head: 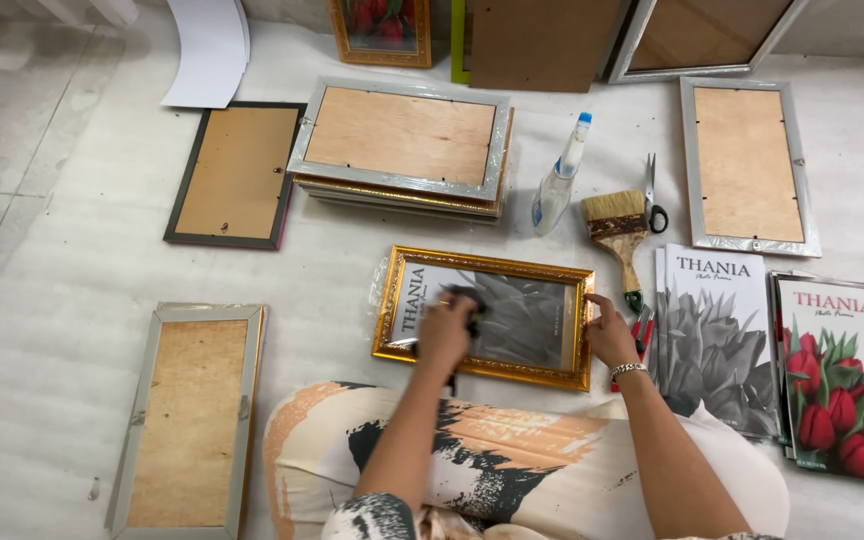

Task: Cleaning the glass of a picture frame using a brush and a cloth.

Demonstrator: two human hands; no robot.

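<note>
1. Looking down from the head camera, a gold frame (484, 316) lies face up on the white floor sheet (42, 300), just ahead of the person's knees, with a grey flower print behind its glass.
2. At 3 o'clock from it sit two stacks of prints: a grey stack (717, 340) with a white title band on top, then a red-tulip stack (842, 380) with red lettering on white.
3. At 12 o'clock a pile of frames (402, 145) rests backs up, brown boards showing, wrapped in clear film.
4. At 1 o'clock lie a spray bottle (558, 180), a paintbrush (619, 235) and scissors (652, 195), close together.
5. At 2 o'clock is a silver frame (747, 165), back up; at 10 o'clock a dark frame (237, 175), back up; at 8 o'clock a pale frame (190, 420), back up.
6. At the far edge, more frames lean against the wall, beside a white sheet (210, 50) at 11 o'clock.
7. The left hand (445, 330) is closed around a dark cloth (469, 300), blurred, pressed on the glass.
8. The right hand (609, 335), wearing a bracelet, rests with fingers partly spread on the gold frame's right edge, holding nothing.
9. Both hands are apart, at opposite parts of the frame.
</note>
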